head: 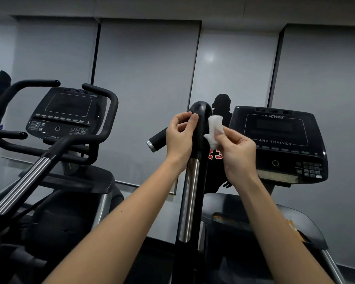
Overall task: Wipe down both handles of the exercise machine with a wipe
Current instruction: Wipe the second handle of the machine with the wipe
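Wipe (213, 129) pinched in right hand (237, 153) touches handle (200, 128).

Black console panel of the right exercise machine (279, 140): white "CYBEX" w/ swirl logo along its top edge, "ARC TRAINER" in white at the lower edge of the screen outline. Black console of the left machine (70, 111): small "CYBEX" at its top right corner. Keypad markings on both too small to read. Red digits on a dark shirt reflected in the glass (215, 154), partly hidden, unreadable
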A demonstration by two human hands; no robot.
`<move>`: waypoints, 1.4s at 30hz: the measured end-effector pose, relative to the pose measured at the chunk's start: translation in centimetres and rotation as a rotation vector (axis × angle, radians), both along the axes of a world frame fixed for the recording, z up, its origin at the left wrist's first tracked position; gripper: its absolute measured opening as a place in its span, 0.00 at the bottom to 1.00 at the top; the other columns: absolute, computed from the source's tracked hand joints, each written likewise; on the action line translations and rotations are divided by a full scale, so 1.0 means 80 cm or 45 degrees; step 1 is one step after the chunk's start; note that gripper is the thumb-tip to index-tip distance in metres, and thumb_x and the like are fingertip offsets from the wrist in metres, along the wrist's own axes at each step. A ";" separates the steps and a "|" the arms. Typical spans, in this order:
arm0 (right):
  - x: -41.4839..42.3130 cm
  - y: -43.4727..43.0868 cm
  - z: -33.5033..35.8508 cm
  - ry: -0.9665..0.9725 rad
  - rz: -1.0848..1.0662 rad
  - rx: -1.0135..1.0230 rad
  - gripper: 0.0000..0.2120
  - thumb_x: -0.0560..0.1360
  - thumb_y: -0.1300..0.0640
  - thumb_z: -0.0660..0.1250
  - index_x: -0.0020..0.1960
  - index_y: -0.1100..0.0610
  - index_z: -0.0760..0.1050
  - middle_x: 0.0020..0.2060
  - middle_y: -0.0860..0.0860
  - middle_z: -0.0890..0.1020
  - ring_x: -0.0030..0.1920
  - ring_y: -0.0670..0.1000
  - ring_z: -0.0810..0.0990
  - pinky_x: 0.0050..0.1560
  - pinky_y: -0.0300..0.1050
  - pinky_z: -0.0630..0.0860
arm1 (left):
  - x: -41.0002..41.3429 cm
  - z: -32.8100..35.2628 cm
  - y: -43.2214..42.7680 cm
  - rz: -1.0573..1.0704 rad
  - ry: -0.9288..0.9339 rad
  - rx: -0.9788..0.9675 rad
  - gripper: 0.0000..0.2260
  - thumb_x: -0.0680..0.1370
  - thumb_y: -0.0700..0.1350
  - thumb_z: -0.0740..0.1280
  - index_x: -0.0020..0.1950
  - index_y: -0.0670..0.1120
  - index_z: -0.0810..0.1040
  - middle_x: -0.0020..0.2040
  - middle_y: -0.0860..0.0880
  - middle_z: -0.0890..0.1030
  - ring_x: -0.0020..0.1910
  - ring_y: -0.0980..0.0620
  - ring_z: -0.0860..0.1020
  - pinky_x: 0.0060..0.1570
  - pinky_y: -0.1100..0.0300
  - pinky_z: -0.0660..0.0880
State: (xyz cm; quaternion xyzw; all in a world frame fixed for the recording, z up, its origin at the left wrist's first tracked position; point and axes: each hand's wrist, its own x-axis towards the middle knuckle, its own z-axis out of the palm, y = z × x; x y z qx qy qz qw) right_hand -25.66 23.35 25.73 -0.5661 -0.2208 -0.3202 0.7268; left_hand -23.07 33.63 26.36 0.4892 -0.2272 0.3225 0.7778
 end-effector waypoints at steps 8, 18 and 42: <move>-0.014 -0.004 0.035 0.121 0.300 0.034 0.12 0.76 0.67 0.55 0.51 0.62 0.77 0.36 0.56 0.83 0.37 0.50 0.83 0.41 0.38 0.81 | -0.018 -0.014 0.016 -0.090 -0.057 0.228 0.07 0.73 0.44 0.70 0.49 0.49 0.78 0.43 0.52 0.80 0.43 0.59 0.80 0.44 0.69 0.76; -0.013 -0.024 0.026 0.027 0.036 0.002 0.13 0.74 0.70 0.56 0.44 0.59 0.77 0.36 0.55 0.80 0.36 0.51 0.78 0.36 0.38 0.78 | -0.008 0.008 0.025 0.249 0.063 0.079 0.03 0.71 0.42 0.70 0.39 0.47 0.77 0.40 0.47 0.81 0.43 0.49 0.81 0.51 0.53 0.79; 0.021 0.027 -0.028 -0.107 -0.179 -0.128 0.14 0.79 0.59 0.60 0.63 0.50 0.71 0.59 0.55 0.75 0.57 0.57 0.76 0.61 0.54 0.74 | -0.012 -0.073 0.014 0.692 -0.420 0.397 0.11 0.75 0.40 0.66 0.56 0.46 0.80 0.43 0.54 0.76 0.42 0.61 0.76 0.40 0.71 0.73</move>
